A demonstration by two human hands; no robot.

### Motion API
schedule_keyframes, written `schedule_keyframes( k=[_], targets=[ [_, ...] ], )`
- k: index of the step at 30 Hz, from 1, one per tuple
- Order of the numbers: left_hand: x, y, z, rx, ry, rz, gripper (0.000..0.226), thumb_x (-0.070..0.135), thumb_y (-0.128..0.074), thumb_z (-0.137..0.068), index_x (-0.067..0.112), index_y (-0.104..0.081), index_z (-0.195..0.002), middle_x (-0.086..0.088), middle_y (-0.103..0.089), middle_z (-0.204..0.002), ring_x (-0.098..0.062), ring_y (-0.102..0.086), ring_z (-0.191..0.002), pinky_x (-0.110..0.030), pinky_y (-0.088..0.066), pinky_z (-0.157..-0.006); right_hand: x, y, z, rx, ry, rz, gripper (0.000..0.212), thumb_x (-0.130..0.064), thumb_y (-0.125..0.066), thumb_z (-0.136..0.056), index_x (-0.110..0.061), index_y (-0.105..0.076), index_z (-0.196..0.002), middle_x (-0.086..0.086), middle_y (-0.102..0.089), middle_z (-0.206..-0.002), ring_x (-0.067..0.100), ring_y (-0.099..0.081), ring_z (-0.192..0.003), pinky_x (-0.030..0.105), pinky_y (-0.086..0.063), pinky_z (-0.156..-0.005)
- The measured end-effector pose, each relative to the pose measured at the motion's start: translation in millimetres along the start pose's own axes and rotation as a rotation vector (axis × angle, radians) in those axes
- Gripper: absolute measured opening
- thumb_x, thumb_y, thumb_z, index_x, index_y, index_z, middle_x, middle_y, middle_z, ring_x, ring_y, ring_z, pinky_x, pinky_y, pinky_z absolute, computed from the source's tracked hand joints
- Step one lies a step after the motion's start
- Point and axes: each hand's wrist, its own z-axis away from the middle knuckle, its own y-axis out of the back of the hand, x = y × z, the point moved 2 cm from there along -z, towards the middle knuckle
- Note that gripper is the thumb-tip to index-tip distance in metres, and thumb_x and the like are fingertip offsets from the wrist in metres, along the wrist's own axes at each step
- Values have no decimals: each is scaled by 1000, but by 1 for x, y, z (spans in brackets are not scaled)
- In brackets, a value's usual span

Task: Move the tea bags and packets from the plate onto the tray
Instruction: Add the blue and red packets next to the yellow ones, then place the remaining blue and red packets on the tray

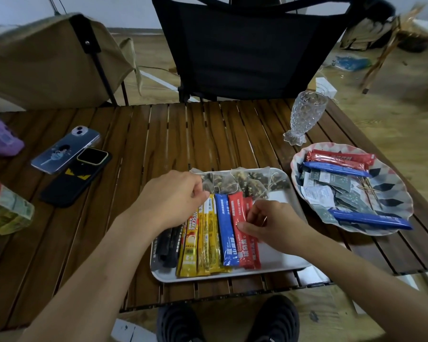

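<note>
A white tray [279,257] lies at the table's near edge. It holds a row of stick packets: black, yellow [209,243], blue [226,233] and red [245,240], with mesh tea bags [242,181] along its far side. My left hand [168,201] hovers over the yellow packets, fingertips curled at their top ends. My right hand [274,223] pinches the red packets' right edge. The patterned plate [395,188] to the right holds red and blue stick packets [338,159] and several grey and white tea sachets [329,186].
A cut-glass vase [304,117] stands behind the plate. Two phones [70,164] lie on the wooden slat table at the left, with a purple object and a green box at the left edge. Two folding chairs stand behind the table.
</note>
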Motion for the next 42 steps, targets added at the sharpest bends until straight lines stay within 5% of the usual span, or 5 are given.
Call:
schedule_keyframes(
  k=[8,12,18,24,42],
  targets=[
    [3,-4,-2,6,-15,-43,27,55,-52,-97,33,-58,-83,12,-65,-77,-1,-62,-70,-23,-51,-59,-3,18,3,-37,27,26,22,-42,-65,-92,-21,-59,-96,-4,-71,-88,6,-68,-69,24,-57,-64],
    [5,-7,-3,12,-8,-68,27,57,-52,-95,35,-56,-81,15,-64,-75,2,-61,-69,-20,-45,-55,16,64,0,195,32,39,19,-39,-64,-93,-21,-66,-88,-4,-73,-72,5,-67,-54,25,-56,-60],
    [19,-11,-7,35,-52,-86,25,56,-52,-95,35,-57,-84,17,-63,-81,3,-59,-77,-22,-51,-64,101,124,-22,484,-66,274,10,-24,-61,-93,-23,-70,-97,-3,-72,-85,16,-67,-75,36,-58,-73],
    [31,-15,-12,7,-63,-104,25,58,-50,-95,36,-52,-83,17,-62,-82,4,-59,-78,-16,-47,-62,128,141,-31,640,-106,406,33,-22,-68,-91,-20,-65,-123,5,-57,-133,24,-53,-120,39,-46,-98],
    [26,-12,-8,-5,-44,-84,29,57,-51,-96,33,-52,-80,17,-61,-78,2,-58,-75,-19,-45,-58,135,135,-43,483,-14,478,23,-29,-55,-98,-23,-63,-118,6,-61,-124,27,-56,-110,45,-48,-97]
  ],
)
